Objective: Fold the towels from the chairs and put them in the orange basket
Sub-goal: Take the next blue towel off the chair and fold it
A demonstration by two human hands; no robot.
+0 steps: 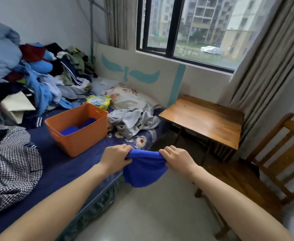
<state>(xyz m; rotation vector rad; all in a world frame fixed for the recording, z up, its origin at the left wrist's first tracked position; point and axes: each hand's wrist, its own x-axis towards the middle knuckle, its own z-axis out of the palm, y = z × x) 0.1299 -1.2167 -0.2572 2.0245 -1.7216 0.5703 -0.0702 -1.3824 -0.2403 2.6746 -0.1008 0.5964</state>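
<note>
Left hand: fingers curled over one top corner of the towel, gripping it. Right hand: same grip on the other top corner; hands close together, level, out over the bed's near edge.

Towel: bright blue, plush, matte. Top edge bunched and sagging slightly between the fists; body hangs in a soft rounded pouch, lower hem folded under, clear of the floor. It hangs just beside the edge of the bed.

Basket: orange plastic, rectangular, slot handle at the far rim, standing on the bed left of and beyond the hands. Contents: blue towels of the same colour, lying low inside.

Bed: dark blue sheet. Checked garment at near left; heap of clothes at far left; crumpled grey garment right of the basket; floral pillow by the headboard; yellow fan behind the basket.

Table: wooden, beside the bed under the window. Chair: wooden, slatted back, at right.
</note>
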